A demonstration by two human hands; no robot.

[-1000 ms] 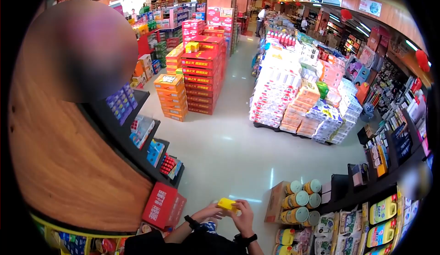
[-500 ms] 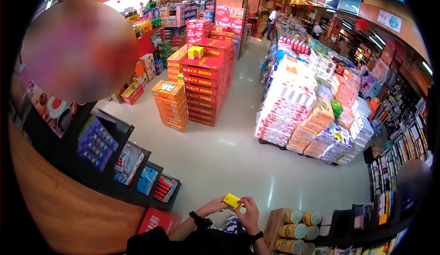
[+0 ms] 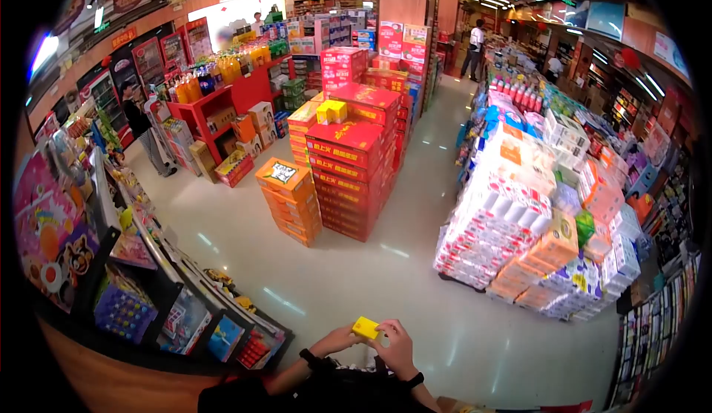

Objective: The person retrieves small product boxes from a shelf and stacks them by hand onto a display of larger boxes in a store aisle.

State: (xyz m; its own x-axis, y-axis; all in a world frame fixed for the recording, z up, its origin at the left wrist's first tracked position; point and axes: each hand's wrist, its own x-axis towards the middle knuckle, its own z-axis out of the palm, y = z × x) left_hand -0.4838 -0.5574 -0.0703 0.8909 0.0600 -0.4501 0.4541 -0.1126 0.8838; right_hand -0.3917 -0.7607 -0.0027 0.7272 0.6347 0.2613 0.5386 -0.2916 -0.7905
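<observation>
A small yellow box (image 3: 366, 328) is held between my two hands at the bottom centre of the view, above the floor. My left hand (image 3: 339, 339) grips its left side, with a dark band on the wrist. On the box's right side are the fingers of my right hand (image 3: 395, 348), curled against it; that wrist also wears a dark band. The print on the box is too small to read.
Ahead stand stacked red cartons (image 3: 341, 168) and orange cartons (image 3: 289, 198). A large pile of packaged goods (image 3: 497, 212) is on the right. Shelves (image 3: 185, 316) line the left. One person (image 3: 141, 127) stands at far left, another (image 3: 473, 49) in the back aisle.
The view has turned left, showing more left shelving and a person there. The cartons and pile appear farther right and lower. Both hands still hold the yellow box.
</observation>
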